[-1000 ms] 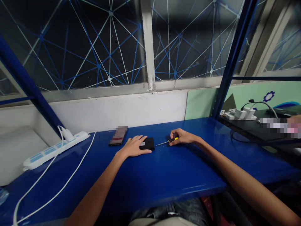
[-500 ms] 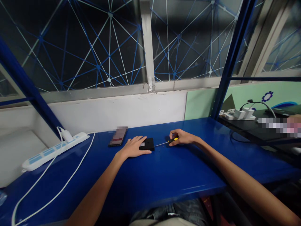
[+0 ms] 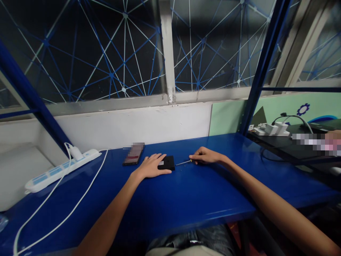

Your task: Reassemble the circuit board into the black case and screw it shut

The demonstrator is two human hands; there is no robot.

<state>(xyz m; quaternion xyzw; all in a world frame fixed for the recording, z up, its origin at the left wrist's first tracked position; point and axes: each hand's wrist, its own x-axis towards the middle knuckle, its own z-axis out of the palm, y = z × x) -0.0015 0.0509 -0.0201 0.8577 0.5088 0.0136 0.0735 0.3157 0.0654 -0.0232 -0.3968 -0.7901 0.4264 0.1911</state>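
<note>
A flat black rectangular box [image 3: 168, 163] with a small pale label lies on the blue table. My left hand [image 3: 152, 166] spans it, thumb along the near edge and fingers across the far side. To its right, my right hand [image 3: 204, 155] is closed around the handle of a screwdriver [image 3: 183, 163]. Its thin shaft points left, and the tip is at or very near the box's right end; contact is hard to make out. Most of the handle is hidden by my fingers. Tiny dark bits, possibly screws, lie on the table just below the shaft.
A phone [image 3: 134, 154] lies behind my left hand. On the left is a white power strip [image 3: 62, 170] with a white cable [image 3: 87, 192] looping toward me. The blue table [image 3: 186, 199] meets a wall below the window. Chargers [image 3: 277, 128] sit on a dark desk at right.
The fingers of my right hand have shifted around the screwdriver handle, now covering most of its yellow and black part. My left hand and the box have stayed in place.
</note>
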